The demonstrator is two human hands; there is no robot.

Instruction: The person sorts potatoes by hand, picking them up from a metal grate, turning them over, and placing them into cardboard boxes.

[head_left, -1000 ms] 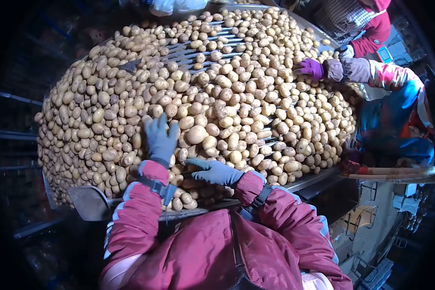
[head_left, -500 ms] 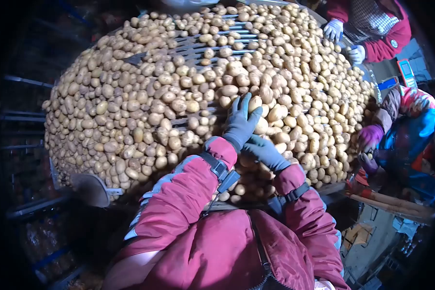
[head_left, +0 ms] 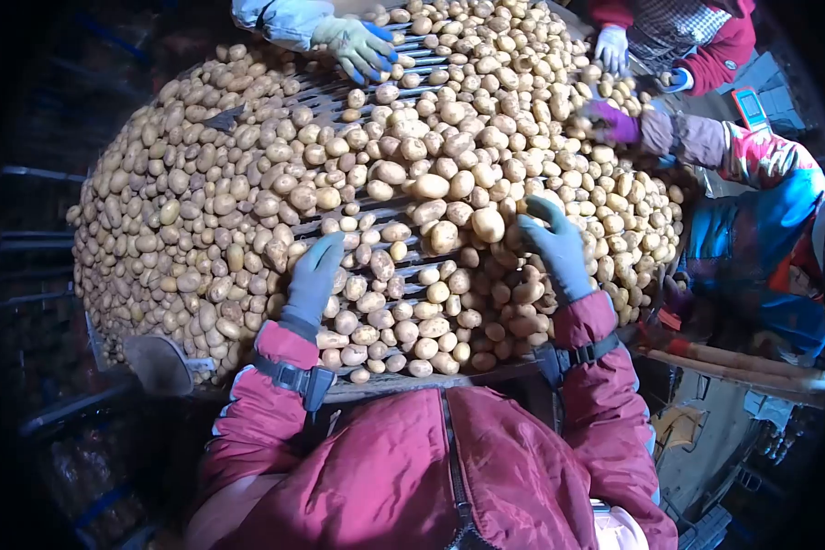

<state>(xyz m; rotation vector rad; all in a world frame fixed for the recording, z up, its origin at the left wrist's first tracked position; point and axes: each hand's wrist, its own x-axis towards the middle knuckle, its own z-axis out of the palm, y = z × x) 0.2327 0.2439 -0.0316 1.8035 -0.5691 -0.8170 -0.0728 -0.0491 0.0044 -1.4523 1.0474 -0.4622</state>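
A broad heap of potatoes point(head_left: 449, 151) covers a slatted rack, with dark gaps between bars showing near the middle. My left hand point(head_left: 313, 280), in a grey-blue glove, lies along the left of the near potatoes, its fingers stretched out and touching some of them. On the right, my right hand point(head_left: 557, 246) wears a similar glove and rests against potatoes, thumb apart from the fingers. Between my hands lies a cluster of loose potatoes point(head_left: 426, 312), and a larger potato point(head_left: 488, 225) sits just left of my right fingers. Neither hand grips anything that I can see.
Bare metal bars point(head_left: 422, 62) show at the far side, beside a co-worker's gloved hand point(head_left: 356, 48). At the right, a purple-gloved hand point(head_left: 611, 122) and a white-gloved hand point(head_left: 611, 48) reach among potatoes. A rounded metal plate point(head_left: 159, 364) stands at the left edge.
My hands, close together over the middle before, are now wide apart: left hand leftward, right hand rightward. A gloved hand has come in at the far side; the purple glove has reached farther over the heap.
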